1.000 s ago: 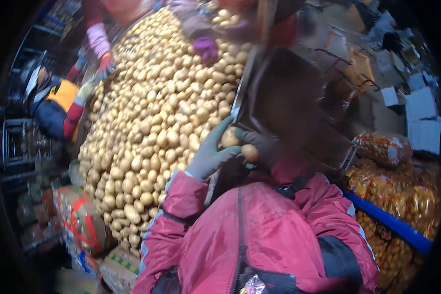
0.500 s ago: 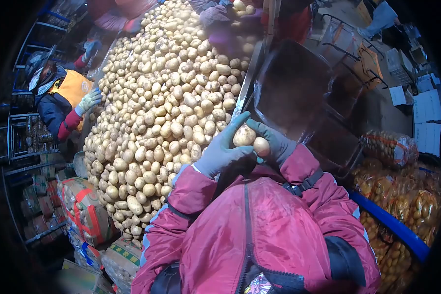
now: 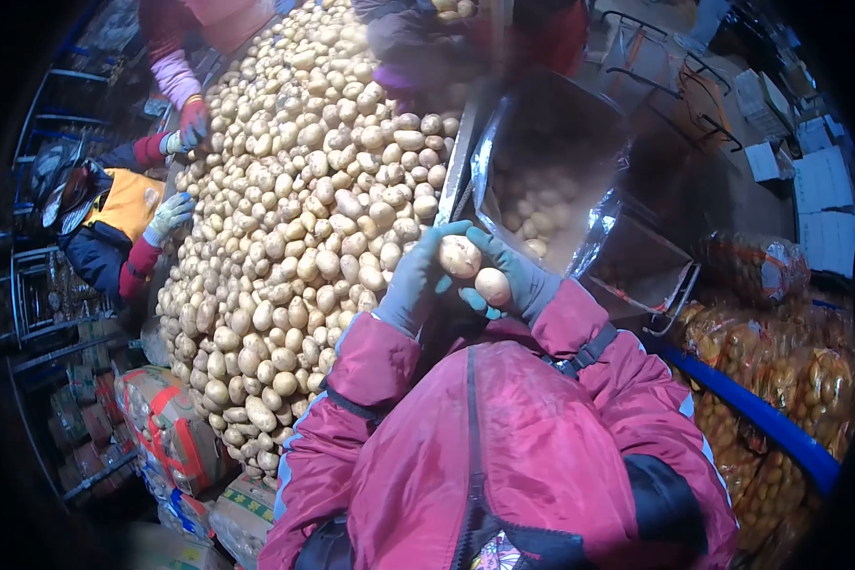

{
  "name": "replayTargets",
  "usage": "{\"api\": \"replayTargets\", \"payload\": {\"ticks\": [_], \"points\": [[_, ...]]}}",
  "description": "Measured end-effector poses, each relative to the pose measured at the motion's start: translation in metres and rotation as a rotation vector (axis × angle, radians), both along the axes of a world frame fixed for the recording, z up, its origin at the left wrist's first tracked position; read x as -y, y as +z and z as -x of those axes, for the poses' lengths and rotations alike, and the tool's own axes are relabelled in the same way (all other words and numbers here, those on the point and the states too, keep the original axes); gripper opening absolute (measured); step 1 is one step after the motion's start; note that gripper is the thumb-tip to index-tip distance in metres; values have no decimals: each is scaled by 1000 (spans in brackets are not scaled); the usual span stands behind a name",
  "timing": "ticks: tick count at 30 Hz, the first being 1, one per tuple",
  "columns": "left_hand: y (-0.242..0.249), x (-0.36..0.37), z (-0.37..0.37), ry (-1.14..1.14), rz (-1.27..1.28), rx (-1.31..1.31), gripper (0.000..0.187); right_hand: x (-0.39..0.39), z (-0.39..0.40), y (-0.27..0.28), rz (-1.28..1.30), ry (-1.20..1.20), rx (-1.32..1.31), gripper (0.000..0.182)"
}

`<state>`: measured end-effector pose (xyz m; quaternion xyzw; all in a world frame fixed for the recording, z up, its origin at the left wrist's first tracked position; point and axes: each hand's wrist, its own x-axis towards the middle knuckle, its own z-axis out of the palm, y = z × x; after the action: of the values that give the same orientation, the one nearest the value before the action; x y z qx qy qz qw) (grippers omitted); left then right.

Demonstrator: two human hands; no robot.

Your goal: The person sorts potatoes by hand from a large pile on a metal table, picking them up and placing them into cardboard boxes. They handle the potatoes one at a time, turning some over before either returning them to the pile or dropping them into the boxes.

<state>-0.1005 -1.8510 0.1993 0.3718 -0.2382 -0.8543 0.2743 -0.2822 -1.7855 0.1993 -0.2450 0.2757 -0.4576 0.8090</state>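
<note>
My left hand (image 3: 415, 282), in a grey-green glove, curls against a large pale potato (image 3: 460, 256). My right hand (image 3: 515, 273), gloved alike, cups a smaller potato (image 3: 492, 286) and also touches the larger one; the two potatoes lie side by side between my hands. Both hands are close together in front of my chest, just above the metal edge (image 3: 459, 171) of the sorting table. To their left spreads a big heap of potatoes (image 3: 294, 209). Beyond them on the right, a lined bin (image 3: 483, 166) holds some potatoes.
A co-worker in an orange vest (image 3: 126, 204) stands at the left of the heap. Another person's red-gloved hand (image 3: 195, 121) reaches in at the upper left. Bagged potatoes (image 3: 769, 351) and a blue bar (image 3: 760, 415) are at the right; packed bags (image 3: 166, 427) lie lower left.
My left hand has shifted slightly left, and the potatoes sit a little differently between my hands. Potatoes now show in the bin. The red-gloved co-worker's hand has moved down and left over the heap.
</note>
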Motion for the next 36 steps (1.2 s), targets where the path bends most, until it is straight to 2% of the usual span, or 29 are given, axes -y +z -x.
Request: {"api": "replayTargets", "payload": {"ticks": [1, 2, 3, 4, 5, 6, 8, 10, 12, 13, 14, 16, 18, 19, 20, 22, 23, 24, 26, 28, 30, 31, 34, 36], "points": [[-21, -1, 0, -54, 149, 56, 46, 0, 4, -17, 17, 22, -171, 46], [-33, -1, 2, -109, 299, 106, 45, -2, 6, -16, 9, 9, -175, 46], [-11, -2, 3, -117, 345, 223, 43, -3, 7, -11, 73, 2, -289, 40], [8, -2, 7, -137, 340, 208, 43, -4, 9, -9, 132, -9, -407, 41], [23, -3, 12, -143, 404, 324, 40, -3, 13, -11, -121, 36, -90, 47], [27, -4, 18, -152, 467, 432, 38, -7, 19, -6, -244, 38, -88, 52], [25, -7, 28, -160, 340, 347, 38, -14, 27, 7, -417, -7, -307, 57], [3, 1, 25, -231, 633, 404, 36, -28, 40, -5, -438, -77, -243, 57], [6, 2, 29, -263, 642, 402, 35, -32, 47, -24, -419, -135, -90, 57], [-1, 4, 28, -246, 623, 385, 35, -34, 67, -31, -412, -26, -31, 61], [-5, 6, 28, -230, 605, 368, 35, -38, 79, -36, -419, -73, 53, 66], [-5, 10, 27, -204, 558, 338, 36, -48, 111, -47, -363, -131, -66, 69], [-15, 18, 19, -184, 533, 343, 36, -48, 125, -27, -399, -356, -201, 71], [-23, 22, 13, -175, 534, 347, 36, -57, 144, -46, -355, -313, -170, 68], [-28, 26, 8, -169, 515, 330, 36, -54, 143, -50, -393, -464, -206, 61], [-33, 32, -5, -148, 500, 322, 35, -50, 155, -50, -345, -478, -176, 55], [-30, 33, -10, -109, 421, 346, 35, -36, 137, -7, -388, -625, -253, 65], [-28, 34, -13, -72, 341, 365, 34, -36, 142, -13, -385, -619, -255, 65], [-29, 39, -27, -93, 411, 366, 34, -46, 161, -35, -271, -497, -289, 63], [-28, 42, -44, -19, 442, 445, 35, -44, 169, -36, -272, -571, -271, 62], [-32, 45, -70, 79, 388, 397, 35, -37, 190, -35, -497, -821, -251, 67], [-27, 48, -84, 95, 427, 452, 35, -37, 208, -40, -483, -827, -292, 69], [-25, 56, -124, 164, 447, 608, 38, -30, 245, -34, -459, -790, -284, 72], [-25, 59, -141, 213, 457, 671, 40, -16, 240, -27, -388, -695, -316, 74]]}}
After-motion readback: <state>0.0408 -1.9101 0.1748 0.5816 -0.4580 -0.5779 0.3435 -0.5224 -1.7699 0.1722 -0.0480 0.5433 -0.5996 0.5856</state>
